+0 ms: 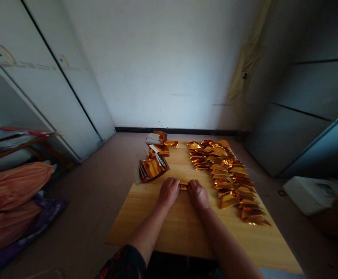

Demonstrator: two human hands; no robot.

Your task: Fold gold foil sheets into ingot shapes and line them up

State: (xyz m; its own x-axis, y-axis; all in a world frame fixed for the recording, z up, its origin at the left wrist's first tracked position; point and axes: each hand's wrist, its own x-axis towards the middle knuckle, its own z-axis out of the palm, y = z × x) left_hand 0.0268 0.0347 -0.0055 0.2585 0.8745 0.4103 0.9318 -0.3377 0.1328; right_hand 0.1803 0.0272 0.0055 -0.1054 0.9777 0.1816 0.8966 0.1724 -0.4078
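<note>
My left hand [169, 192] and my right hand [198, 194] rest close together near the middle of a light wooden board [180, 226]. Between their fingers they pinch a small folded piece of gold foil paper [183, 187], mostly hidden by my fingers. Just beyond my left hand lies a bundle of gold foil sheets with white backing [151, 168], with more stacks behind it. To the right of my right hand, many folded gold foil pieces [225, 174] lie in a long, overlapping pile.
Orange and purple cloth bundles [11, 197] lie on the floor at left, below a low wooden shelf [17, 145]. A white box [314, 193] sits on the floor at right. Pale cabinet doors [61, 77] stand at left, and a white wall [163, 66] rises behind the board.
</note>
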